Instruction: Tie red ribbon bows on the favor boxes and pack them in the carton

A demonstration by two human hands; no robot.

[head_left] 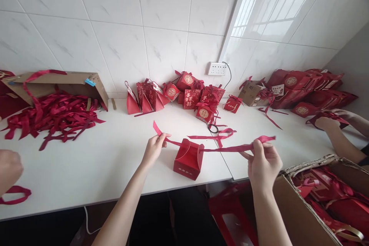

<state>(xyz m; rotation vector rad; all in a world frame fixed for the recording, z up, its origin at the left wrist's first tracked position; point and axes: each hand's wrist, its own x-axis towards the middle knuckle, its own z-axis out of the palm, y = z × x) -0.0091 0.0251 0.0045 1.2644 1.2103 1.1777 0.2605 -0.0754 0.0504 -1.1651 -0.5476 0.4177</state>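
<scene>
A small red gift box [188, 159] stands on the white table [100, 165] in front of me. A red ribbon [227, 148] runs through the handle at its top and is stretched out to both sides. My left hand [154, 149] pinches the ribbon's left end, just left of the box. The ribbon's right end is pinched in my right hand [263, 161], which hovers right of the box near the table's front edge.
A tipped cardboard box [57, 82] spills loose red ribbons [54, 117] at the left. Finished red boxes [184, 96] pile by the wall, more [308, 88] at the right. An open carton [325, 203] sits at my right. Other people's hands [327, 122] [8, 169] work at either side.
</scene>
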